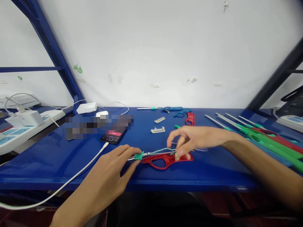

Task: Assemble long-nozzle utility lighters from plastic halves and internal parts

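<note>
Near the front of the blue table lies a red lighter handle half (165, 162), its hollow side up with a trigger-guard loop. My left hand (115, 167) pinches the green collar (139, 156) of a metal lighter tube, just left of the handle half. A thin green wire (161, 150) runs from the tube toward my right hand (187, 143). The right fingers are closed at the wire's end over the handle half; a small part there is mostly hidden by the fingertips. Behind my right hand a clear plastic piece (201, 149) partly shows.
Several assembled lighters (258, 135) lie at the right. Farther back are a blue lighter half (175, 109), a red handle piece (190, 119) and two clear fuel tanks, one nearer (157, 130). A phone (115, 135) with a white cable (87, 168) and a power strip (14, 135) are left.
</note>
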Motion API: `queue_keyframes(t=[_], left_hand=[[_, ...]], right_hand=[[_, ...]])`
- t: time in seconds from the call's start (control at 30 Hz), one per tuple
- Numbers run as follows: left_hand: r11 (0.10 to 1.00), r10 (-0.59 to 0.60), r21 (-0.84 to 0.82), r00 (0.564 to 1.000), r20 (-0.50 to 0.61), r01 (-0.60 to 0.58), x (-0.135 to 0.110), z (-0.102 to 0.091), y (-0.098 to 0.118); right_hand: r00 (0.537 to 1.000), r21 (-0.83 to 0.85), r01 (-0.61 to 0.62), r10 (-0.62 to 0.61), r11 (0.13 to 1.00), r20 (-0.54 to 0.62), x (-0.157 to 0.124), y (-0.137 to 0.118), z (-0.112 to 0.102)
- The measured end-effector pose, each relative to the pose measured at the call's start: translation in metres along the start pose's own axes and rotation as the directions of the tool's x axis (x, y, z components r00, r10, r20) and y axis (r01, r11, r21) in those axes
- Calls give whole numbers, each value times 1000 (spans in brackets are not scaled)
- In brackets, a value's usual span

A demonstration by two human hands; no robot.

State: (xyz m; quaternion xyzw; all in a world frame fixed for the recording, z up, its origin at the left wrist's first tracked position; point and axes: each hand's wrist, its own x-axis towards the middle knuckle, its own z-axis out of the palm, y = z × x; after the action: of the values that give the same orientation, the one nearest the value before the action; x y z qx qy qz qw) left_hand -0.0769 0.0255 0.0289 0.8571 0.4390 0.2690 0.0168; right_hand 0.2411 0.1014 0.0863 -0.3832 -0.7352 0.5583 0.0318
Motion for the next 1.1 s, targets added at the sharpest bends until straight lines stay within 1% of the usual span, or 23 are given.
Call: queue_keyframes(t=[0.27,0.43,0.57,0.77,1.1], left_hand=[[1000,-21,15,997,70,20,-5,-4,-4],[999,-30,41,995,96,26,-4,-1,-5],[998,-52,30,990,132,49,-4,-1,-7],[995,-98,20,981,170,96,-3,-5,-6],[996,-93,0,978,185,95,-4,-3,-9]], right_hand=[[999,-39,19,-20,999,-29,7,7,4],[999,-86,21,-25,996,-45,6,3,6],[998,-152,16,-25,988,-60,4,-1,7],[1000,-202,-24,25,979,3,4,-3,6],[999,-208,-45,48,977,9,6,-3,9]])
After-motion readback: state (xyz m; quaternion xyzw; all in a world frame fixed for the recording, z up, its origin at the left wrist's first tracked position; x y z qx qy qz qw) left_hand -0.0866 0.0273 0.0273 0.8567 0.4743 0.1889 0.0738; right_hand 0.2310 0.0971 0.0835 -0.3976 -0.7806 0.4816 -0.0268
